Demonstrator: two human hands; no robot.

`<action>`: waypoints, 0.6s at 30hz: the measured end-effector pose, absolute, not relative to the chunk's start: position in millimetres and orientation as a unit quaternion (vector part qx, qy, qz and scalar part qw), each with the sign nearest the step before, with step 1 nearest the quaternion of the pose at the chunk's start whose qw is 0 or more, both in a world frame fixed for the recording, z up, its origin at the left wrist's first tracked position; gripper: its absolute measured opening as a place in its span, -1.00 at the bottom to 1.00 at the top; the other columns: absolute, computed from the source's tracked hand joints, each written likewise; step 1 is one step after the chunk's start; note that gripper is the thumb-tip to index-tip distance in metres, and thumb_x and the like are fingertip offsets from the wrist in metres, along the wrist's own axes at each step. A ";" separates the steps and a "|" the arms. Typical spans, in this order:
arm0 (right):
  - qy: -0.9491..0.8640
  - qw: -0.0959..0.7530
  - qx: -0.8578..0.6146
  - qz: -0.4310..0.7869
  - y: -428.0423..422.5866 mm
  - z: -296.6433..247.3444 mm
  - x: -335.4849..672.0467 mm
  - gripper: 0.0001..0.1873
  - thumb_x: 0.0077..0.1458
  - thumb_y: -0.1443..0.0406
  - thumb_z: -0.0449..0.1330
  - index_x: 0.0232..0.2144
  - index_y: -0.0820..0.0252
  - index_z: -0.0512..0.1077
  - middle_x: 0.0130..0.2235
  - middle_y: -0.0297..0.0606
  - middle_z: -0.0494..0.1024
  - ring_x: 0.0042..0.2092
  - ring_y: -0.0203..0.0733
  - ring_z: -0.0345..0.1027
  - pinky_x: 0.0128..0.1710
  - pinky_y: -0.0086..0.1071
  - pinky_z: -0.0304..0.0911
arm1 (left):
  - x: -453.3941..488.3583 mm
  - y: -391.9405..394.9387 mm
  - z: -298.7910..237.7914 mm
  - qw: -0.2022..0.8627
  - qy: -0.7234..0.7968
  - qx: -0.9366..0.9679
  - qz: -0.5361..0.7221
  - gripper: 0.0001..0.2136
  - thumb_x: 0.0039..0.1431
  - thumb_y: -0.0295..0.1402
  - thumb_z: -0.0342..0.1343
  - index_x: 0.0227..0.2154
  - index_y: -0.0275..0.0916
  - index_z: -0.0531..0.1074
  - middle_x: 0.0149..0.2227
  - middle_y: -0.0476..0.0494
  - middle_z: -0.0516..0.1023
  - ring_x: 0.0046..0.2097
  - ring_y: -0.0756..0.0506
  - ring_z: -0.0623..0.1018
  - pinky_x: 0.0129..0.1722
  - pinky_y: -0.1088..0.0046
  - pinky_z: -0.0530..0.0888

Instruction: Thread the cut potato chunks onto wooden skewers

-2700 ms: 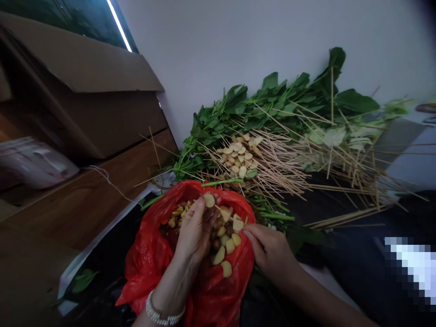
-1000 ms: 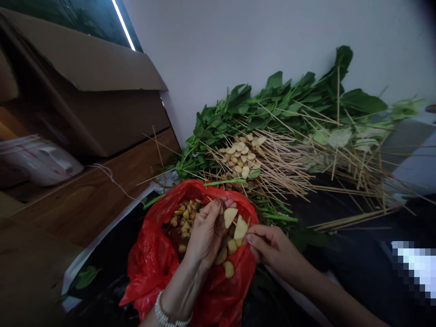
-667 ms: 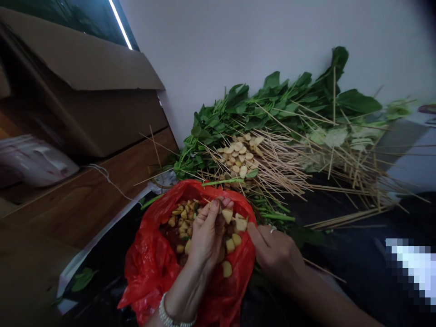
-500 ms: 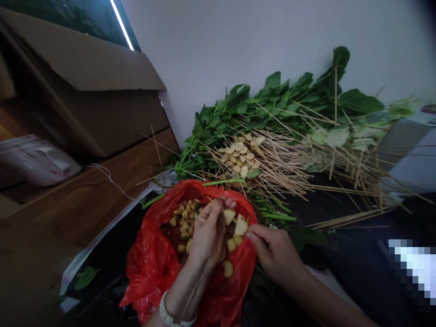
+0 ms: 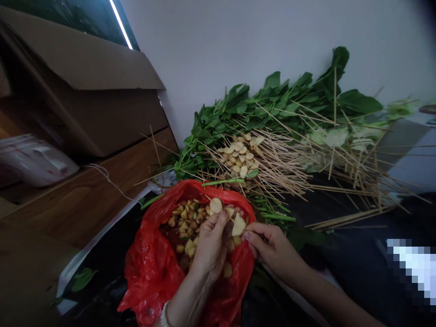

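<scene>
Red plastic bag (image 5: 150,268) beneath, our left hand (image 5: 210,247) pinches pale flat slices (image 5: 239,225) on a wooden skewer (image 5: 233,220), our right hand (image 5: 269,247) its end.

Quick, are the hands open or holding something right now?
Left hand: closed, holding pale slices on a thin stick.
Right hand: closed in a pinch, apparently on the stick's near end.

Just one head cam — looking forward and down, pretty close over the left hand (image 5: 211,245) and right hand (image 5: 269,247), toward the wall (image 5: 272,41).
</scene>
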State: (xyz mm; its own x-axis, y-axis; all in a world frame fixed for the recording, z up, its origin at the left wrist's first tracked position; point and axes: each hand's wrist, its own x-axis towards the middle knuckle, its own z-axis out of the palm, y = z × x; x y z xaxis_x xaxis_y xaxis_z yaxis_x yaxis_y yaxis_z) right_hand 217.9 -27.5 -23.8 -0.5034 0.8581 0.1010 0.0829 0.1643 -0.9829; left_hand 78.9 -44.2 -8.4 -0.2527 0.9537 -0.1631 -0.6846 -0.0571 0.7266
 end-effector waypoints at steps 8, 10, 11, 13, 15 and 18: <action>-0.853 0.376 -0.343 0.118 -29.7 -33.0 223.6 -0.70 0.25 0.42 -0.06 -0.27 0.28 0.48 -0.46 -0.24 0.48 -0.42 -0.22 0.36 -0.38 -0.41 0.16 | 83.7 -43.3 -10.8 0.602 0.379 0.120 0.693 -0.92 0.05 -0.42 0.26 -0.37 -0.30 0.56 -0.31 -0.17 0.65 -0.25 -0.07 0.63 -0.14 0.44 0.54; -0.873 0.363 -0.324 -0.026 -29.6 -37.4 225.4 -0.70 0.22 0.44 -0.06 -0.19 0.35 0.47 -0.47 -0.20 0.48 -0.47 -0.19 0.33 -0.44 -0.39 0.13 | 84.2 -43.3 -13.5 0.610 0.374 0.116 0.689 -0.93 0.06 -0.42 0.26 -0.37 -0.28 0.56 -0.32 -0.14 0.65 -0.27 -0.05 0.63 -0.15 0.45 0.53; -0.875 0.360 -0.315 -0.078 -29.2 -39.0 225.8 -0.70 0.21 0.45 -0.05 -0.15 0.39 0.46 -0.47 -0.18 0.48 -0.49 -0.19 0.32 -0.47 -0.37 0.11 | 84.5 -43.4 -15.3 0.613 0.370 0.118 0.688 -0.93 0.05 -0.42 0.27 -0.37 -0.27 0.56 -0.34 -0.12 0.64 -0.28 -0.04 0.62 -0.16 0.46 0.53; -0.872 0.363 -0.316 -0.091 -28.1 -39.3 225.4 -0.69 0.20 0.46 -0.05 -0.13 0.39 0.45 -0.46 -0.17 0.50 -0.49 -0.19 0.32 -0.47 -0.37 0.11 | 85.0 -43.8 -18.3 0.612 0.366 0.128 0.689 -0.90 0.01 -0.40 0.30 -0.37 -0.27 0.56 -0.37 -0.09 0.63 -0.33 -0.02 0.61 -0.22 0.49 0.53; -0.867 0.368 -0.335 0.012 -27.3 -35.6 223.8 -0.71 0.22 0.46 -0.07 -0.21 0.31 0.46 -0.44 -0.20 0.50 -0.44 -0.21 0.35 -0.43 -0.40 0.13 | 85.5 -44.4 -19.4 0.606 0.372 0.143 0.688 -0.87 -0.03 -0.36 0.33 -0.39 -0.27 0.56 -0.40 -0.07 0.61 -0.39 0.01 0.58 -0.31 0.54 0.51; -0.831 0.367 -0.357 0.216 -26.8 -25.3 221.4 -0.70 0.24 0.39 -0.07 -0.43 0.20 0.41 -0.49 -0.30 0.46 -0.45 -0.27 0.31 -0.42 -0.44 0.12 | 86.5 -46.2 -17.2 0.583 0.399 0.193 0.681 -0.80 -0.06 -0.27 0.35 -0.44 -0.31 0.54 -0.50 -0.03 0.56 -0.55 0.09 0.47 -0.50 0.63 0.42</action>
State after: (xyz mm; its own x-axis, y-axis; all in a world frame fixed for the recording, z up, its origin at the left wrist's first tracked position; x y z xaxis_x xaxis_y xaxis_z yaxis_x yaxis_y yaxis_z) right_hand 221.4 -26.8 -25.3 -0.4757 0.7524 0.4556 0.4357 0.6515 -0.6210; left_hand 86.5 -46.2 -17.2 -0.2450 0.9481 -0.2027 -0.6407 -0.0014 0.7678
